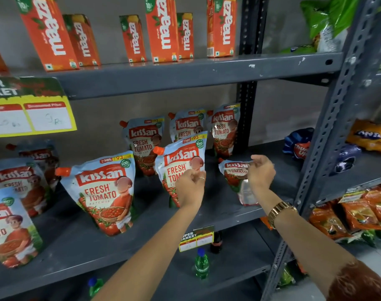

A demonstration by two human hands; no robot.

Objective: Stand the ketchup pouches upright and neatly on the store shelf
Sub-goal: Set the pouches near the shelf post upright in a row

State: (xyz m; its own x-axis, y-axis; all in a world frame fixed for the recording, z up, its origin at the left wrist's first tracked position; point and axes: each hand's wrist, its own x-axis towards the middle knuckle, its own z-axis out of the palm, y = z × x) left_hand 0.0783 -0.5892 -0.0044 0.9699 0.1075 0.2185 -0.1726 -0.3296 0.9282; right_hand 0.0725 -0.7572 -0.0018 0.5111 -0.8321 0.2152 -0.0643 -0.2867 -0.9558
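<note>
Right hand [261, 172]: gold watch [279, 211] on wrist, fingers pinching top of fallen pouch [239, 181] lying flat on shelf [228, 213] at right end. Left hand [190, 187], just left of fallen pouch: fingers clamped on upright pouch [181, 161]. Behind it, back-row pouches [224, 129] stand. Risk: fallen pouch likely slumps again once raised; soft base, no support.
</note>
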